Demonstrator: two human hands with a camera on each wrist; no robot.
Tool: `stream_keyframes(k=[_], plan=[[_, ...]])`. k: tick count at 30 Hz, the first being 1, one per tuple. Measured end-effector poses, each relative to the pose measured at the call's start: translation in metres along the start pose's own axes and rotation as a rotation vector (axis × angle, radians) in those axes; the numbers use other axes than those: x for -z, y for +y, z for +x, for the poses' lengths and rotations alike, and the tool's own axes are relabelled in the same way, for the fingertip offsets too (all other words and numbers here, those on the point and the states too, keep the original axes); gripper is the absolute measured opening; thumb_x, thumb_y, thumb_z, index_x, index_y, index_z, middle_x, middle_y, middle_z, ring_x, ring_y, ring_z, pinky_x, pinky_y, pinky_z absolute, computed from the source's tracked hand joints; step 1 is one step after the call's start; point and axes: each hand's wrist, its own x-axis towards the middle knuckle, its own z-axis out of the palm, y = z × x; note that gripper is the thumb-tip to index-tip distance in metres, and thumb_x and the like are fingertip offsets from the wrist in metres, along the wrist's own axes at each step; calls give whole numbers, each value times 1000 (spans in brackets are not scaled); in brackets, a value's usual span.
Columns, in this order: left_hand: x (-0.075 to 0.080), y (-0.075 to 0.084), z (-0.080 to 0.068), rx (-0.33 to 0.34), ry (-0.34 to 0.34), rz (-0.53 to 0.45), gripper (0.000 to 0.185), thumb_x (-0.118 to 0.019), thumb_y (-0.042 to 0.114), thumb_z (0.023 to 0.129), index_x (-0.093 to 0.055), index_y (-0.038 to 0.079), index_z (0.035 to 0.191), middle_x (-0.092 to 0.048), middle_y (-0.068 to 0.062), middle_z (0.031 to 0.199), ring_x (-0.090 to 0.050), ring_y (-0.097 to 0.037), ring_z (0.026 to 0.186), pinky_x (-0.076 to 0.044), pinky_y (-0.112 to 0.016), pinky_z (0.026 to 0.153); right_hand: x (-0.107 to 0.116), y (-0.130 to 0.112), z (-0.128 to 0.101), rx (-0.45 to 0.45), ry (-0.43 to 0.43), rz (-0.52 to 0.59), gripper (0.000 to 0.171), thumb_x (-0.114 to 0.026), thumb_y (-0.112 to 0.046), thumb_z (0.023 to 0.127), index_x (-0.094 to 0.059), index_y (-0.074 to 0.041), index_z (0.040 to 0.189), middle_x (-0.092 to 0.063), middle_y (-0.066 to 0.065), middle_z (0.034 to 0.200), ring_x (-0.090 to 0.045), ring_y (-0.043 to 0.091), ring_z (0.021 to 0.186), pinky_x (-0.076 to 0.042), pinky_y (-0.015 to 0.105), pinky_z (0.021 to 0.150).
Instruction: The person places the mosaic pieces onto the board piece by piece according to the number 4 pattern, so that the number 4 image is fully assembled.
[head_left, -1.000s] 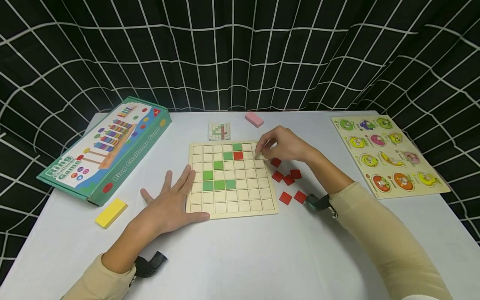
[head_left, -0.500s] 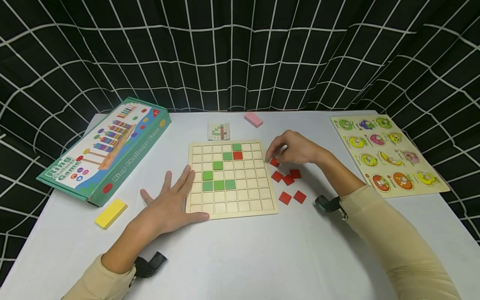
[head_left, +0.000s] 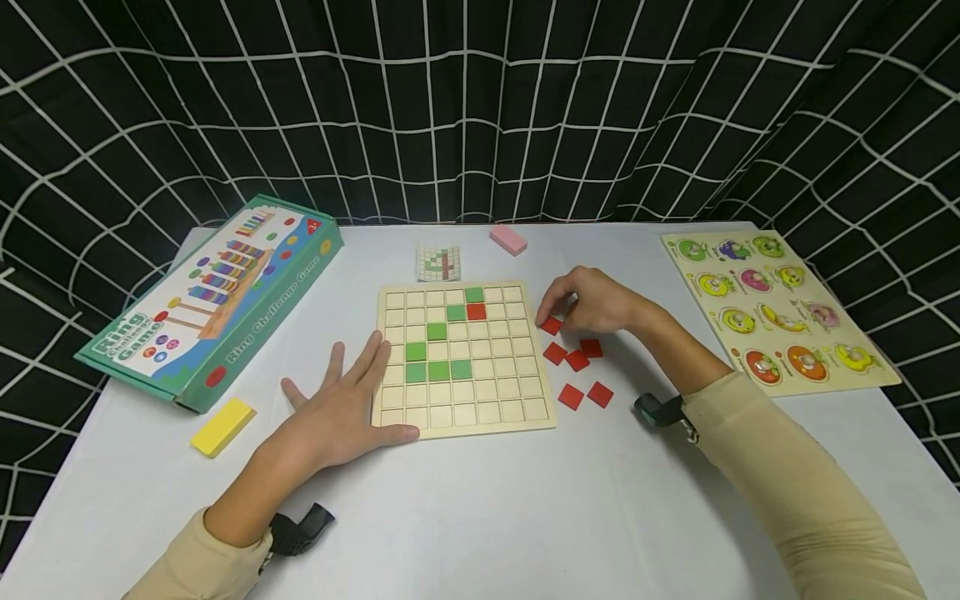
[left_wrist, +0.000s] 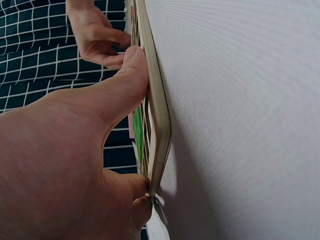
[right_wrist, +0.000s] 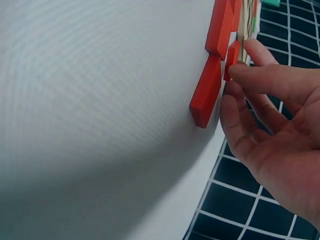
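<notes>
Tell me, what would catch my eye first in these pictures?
Probably the wooden grid board at the table's centre, with green tiles and one red tile set in it. The left hand lies flat at its left edge, while the right hand pinches a loose red tile beside it.

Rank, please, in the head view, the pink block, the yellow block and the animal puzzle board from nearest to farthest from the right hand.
From the right hand:
1. Pink block, just beyond it, toward the left.
2. Animal puzzle board, at the table's right edge.
3. Yellow block, far across on the left.
</notes>
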Motion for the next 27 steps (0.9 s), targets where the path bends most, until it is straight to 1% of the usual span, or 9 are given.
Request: stream_keyframes(k=[7, 13, 18, 23, 27], plan=[[0, 0, 0, 2, -4, -11, 125, -68, 80, 81, -8, 16, 169, 5, -1, 178, 8, -52, 159, 8, -96, 94, -1, 2, 2, -1, 2, -4, 34, -75, 14, 79, -83, -11, 100, -76, 8, 110, -62, 28, 102, -58, 39, 89], [2, 1, -1, 6, -5, -11, 124, -69, 79, 81, -8, 16, 169, 5, -1, 178, 8, -51, 159, 8, -96, 95, -2, 3, 1, -2, 8, -17, 34, -74, 15, 78, -83, -11, 100, -76, 7, 106, -62, 28, 99, -58, 37, 85], [1, 1, -1, 8, -8, -8, 124, -68, 79, 81, -7, 16, 169, 5, -1, 177, 8, -52, 159, 8, -95, 95, -2, 4, 1, -15, 10, -28, 32, -76, 12, 80, -82, -11, 101, -75, 7, 101, -61, 28, 97, -57, 36, 82], [1, 1, 0, 8, -7, -3, 124, -68, 79, 81, -7, 16, 169, 5, -1, 177, 8, -52, 159, 8, -96, 95, -1, 6, 0, -12, 18, -41, 29, -81, 7, 81, -82, -11, 103, -75, 5, 98, -62, 27, 94, -57, 36, 82], [1, 0, -1, 7, -6, -2, 124, -68, 79, 81, -7, 16, 169, 5, -1, 177, 8, -52, 159, 8, -96, 95, -1, 7, 0, 0, 28, -43, 27, -81, 6, 81, -81, -9, 104, -76, 5, 98, -64, 25, 92, -58, 36, 84]])
